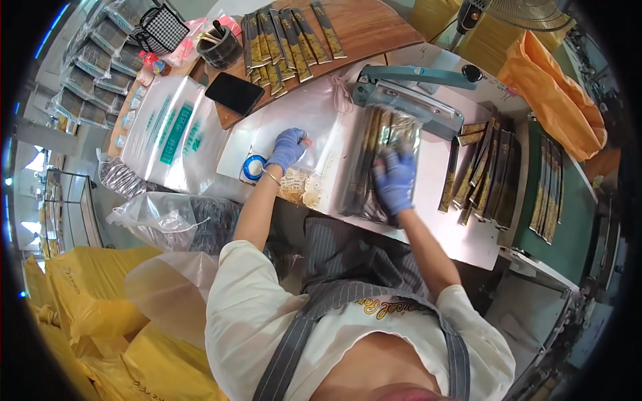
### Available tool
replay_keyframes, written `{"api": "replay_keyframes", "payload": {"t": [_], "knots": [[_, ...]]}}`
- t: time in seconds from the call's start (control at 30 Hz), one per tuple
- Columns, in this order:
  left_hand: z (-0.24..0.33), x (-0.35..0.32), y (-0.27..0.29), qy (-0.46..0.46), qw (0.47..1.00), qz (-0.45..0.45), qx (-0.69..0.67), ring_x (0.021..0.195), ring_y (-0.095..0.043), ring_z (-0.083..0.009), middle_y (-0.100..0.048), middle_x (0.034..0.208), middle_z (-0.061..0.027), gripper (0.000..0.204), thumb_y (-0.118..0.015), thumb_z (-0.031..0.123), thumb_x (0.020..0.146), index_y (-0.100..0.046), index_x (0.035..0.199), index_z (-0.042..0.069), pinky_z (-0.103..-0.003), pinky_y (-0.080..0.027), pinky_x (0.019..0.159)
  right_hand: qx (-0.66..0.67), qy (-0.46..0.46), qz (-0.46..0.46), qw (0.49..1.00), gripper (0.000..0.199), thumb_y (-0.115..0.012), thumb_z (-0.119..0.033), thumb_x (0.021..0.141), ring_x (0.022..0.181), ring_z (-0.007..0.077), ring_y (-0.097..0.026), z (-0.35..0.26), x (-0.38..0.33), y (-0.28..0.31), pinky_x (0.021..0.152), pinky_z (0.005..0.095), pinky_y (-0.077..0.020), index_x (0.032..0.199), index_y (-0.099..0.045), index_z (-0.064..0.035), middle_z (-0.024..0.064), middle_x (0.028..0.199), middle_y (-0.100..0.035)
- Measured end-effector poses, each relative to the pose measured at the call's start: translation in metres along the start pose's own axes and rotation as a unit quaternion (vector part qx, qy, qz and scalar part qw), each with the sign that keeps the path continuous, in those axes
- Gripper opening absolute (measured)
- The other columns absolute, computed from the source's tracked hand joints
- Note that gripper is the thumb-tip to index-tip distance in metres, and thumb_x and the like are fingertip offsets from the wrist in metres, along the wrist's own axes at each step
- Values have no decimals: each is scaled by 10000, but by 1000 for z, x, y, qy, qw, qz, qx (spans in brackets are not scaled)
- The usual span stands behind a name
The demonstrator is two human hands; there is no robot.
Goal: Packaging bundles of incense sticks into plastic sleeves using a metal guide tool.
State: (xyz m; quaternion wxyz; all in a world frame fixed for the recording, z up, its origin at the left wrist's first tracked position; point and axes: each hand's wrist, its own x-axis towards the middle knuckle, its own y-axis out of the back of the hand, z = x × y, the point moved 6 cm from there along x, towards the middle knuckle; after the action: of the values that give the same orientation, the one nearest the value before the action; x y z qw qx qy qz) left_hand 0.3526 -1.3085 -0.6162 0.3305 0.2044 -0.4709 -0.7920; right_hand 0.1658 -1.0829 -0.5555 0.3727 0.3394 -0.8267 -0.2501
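My right hand (394,179), in a blue glove, presses flat on a clear plastic bag (374,150) filled with long dark-and-gold packets. The bag's far end lies under the jaw of a teal heat sealer (411,97). My left hand (287,148), also gloved in blue, rests on a pile of clear empty bags (314,113), beside a small bag of pale contents (299,187). A roll of blue tape (253,167) lies just left of that hand.
More dark-and-gold packets lie in a row at the back (287,40) and in stacks at the right (488,170) and far right (548,187). A black phone (234,93), a dark cup (219,48), large clear printed bags (175,134) and yellow sacks (93,294) lie at the left. An orange bag (555,93) sits at the right.
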Motion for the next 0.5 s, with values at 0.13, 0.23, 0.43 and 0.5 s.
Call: {"api": "replay_keyframes", "payload": {"t": [0.13, 0.23, 0.43, 0.5], "knots": [[62, -4, -14, 4, 988, 55, -146, 697, -595, -318, -607, 760, -176, 213, -565, 236, 827, -610, 874, 33, -371, -475, 689, 36, 27, -22, 999, 363, -666, -277, 754, 1207, 419, -341, -43, -3, -31, 1003, 461, -279, 1004, -554, -39, 236, 1293, -383], [92, -13, -3, -56, 971, 63, -222, 722, -589, -347, -599, 781, -202, 247, -537, 246, 845, -592, 880, 8, -371, -468, 684, 154, -1, 20, 988, 303, -655, -228, 745, 1188, 419, -370, -39, 20, -47, 999, 463, -290, 942, -576, -12, 237, 1264, -427], [88, -30, 54, -38, 927, 356, -113, 872, -519, -347, -558, 889, -168, 298, -515, 333, 836, -598, 918, 58, -426, -394, 801, 23, 42, 80, 996, 166, -591, -106, 706, 1143, 417, -408, -24, 35, -18, 991, 460, -307, 781, -588, 42, 232, 1207, -479], [134, -32, 42, -152, 927, 323, -116, 994, -498, -344, -554, 1003, -168, 312, -528, 342, 821, -604, 948, 67, -448, -359, 889, 77, 37, 79, 993, 153, -581, -124, 703, 1131, 409, -414, -20, 31, -25, 986, 464, -303, 751, -573, 20, 238, 1198, -478]]}}
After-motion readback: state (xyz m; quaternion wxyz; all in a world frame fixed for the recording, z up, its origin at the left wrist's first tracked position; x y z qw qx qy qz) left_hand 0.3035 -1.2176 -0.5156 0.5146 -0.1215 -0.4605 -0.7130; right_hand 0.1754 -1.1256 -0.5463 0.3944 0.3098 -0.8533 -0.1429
